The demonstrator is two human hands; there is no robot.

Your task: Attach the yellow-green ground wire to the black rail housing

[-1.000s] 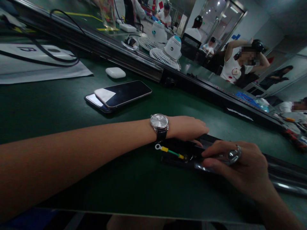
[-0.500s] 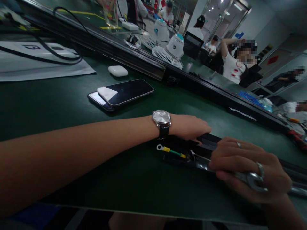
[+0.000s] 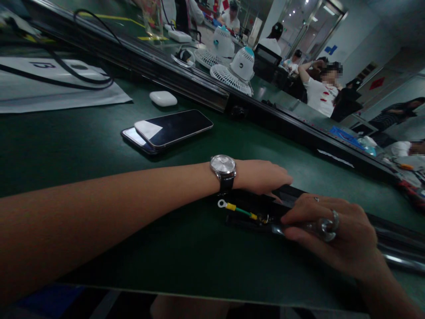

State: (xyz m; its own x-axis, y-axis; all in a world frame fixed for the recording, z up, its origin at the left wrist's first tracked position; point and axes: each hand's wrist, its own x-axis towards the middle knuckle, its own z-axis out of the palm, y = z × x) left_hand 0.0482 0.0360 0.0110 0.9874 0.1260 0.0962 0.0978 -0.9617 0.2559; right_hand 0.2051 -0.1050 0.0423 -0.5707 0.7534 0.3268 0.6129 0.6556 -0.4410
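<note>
My right hand (image 3: 343, 232) pinched the wrench (image 3: 327, 230), likely to aim it. My left hand (image 3: 264, 176) touched the bar (image 3: 396, 232), perhaps to steady it; I couldn't tell if those fingers gripped.

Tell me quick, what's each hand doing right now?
Left hand: at the black rail; whether it grips cannot be told.
Right hand: closed, holding a metal wrench.

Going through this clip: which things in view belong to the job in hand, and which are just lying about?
In the job:
- wrench, in the right hand
- black bar
- green-yellow wire, at the bar's end

Lying about:
- two stacked phones
- small white case
- white sheet
- two white fans
</note>
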